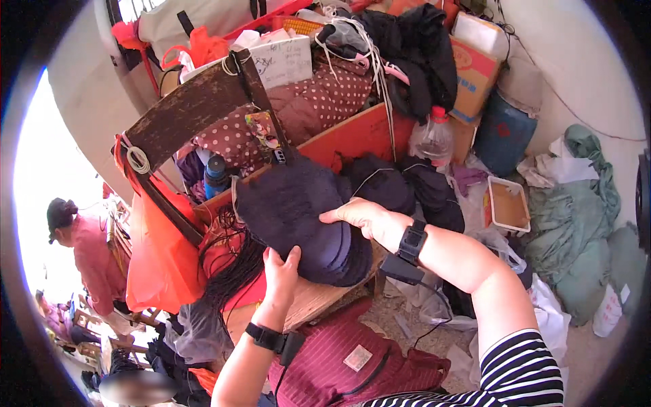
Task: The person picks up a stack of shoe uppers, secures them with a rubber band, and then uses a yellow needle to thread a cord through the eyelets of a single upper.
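A thick stack of dark navy fabric pieces [291, 203] with rounded ends is held over a wooden chair seat [319, 302]. My left hand [280, 268] grips its near edge, thumb up along the side. On the right edge, my right hand [363, 216] is closed with its thumb lying on top and its other fingers underneath, mostly hidden. Several layers fan out slightly at the near right end. Beside the stack, a bundle of black cords [234, 271] hangs over a red cloth on the seat.
The worn chair back [193, 102] rises at the far left, with an orange-red plastic bag [159, 251] hanging from it. Black bundles [380, 183] lie behind the stack. A blue drum [507, 129] and green cloth [569, 217] stand at the right. Another person [98, 261] is at far left.
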The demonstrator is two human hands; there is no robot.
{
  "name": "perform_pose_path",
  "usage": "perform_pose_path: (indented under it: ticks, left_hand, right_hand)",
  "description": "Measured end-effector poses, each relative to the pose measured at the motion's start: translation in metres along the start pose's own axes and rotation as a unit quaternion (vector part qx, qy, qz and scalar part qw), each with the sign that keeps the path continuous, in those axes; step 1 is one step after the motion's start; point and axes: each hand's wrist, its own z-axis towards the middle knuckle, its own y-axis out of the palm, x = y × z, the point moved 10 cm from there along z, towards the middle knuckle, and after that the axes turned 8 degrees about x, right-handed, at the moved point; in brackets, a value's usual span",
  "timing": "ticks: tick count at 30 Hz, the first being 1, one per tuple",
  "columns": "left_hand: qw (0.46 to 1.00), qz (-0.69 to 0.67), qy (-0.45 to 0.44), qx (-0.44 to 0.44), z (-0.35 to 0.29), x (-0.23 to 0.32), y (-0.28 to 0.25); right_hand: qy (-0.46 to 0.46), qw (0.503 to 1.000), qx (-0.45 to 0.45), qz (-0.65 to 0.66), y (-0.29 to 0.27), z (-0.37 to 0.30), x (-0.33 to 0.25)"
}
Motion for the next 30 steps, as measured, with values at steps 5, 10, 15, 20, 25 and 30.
perform_pose_path:
  ticks: [5, 10, 15, 20, 25, 30]
  left_hand:
    - [0.973, 0.186, 0.131, 0.041, -0.021, 0.032, -0.004]
    - [0.96, 0.197, 0.198, -0.013, -0.085, 0.093, 0.016]
    - [0.982, -0.114, 0.143, -0.051, -0.14, 0.13, -0.05]
    - [0.973, -0.169, -0.109, -0.118, -0.14, 0.052, -0.112]
    - [0.932, -0.209, -0.29, -0.067, -0.23, 0.012, -0.129]
    - [0.914, -0.213, -0.315, -0.139, -0.267, -0.007, -0.146]
  right_hand:
    - [-0.046, 0.984, 0.038, 0.169, -0.01, -0.012, 0.018]
    - [-0.099, 0.954, 0.044, 0.281, -0.032, -0.07, 0.031]
    - [-0.15, 0.943, -0.01, 0.297, -0.024, -0.146, 0.0]
    - [-0.14, 0.937, -0.131, 0.293, 0.019, -0.178, 0.0]
    - [-0.054, 0.937, -0.261, 0.226, 0.077, -0.2, 0.037]
    - [0.033, 0.915, -0.373, 0.149, 0.119, -0.222, 0.071]
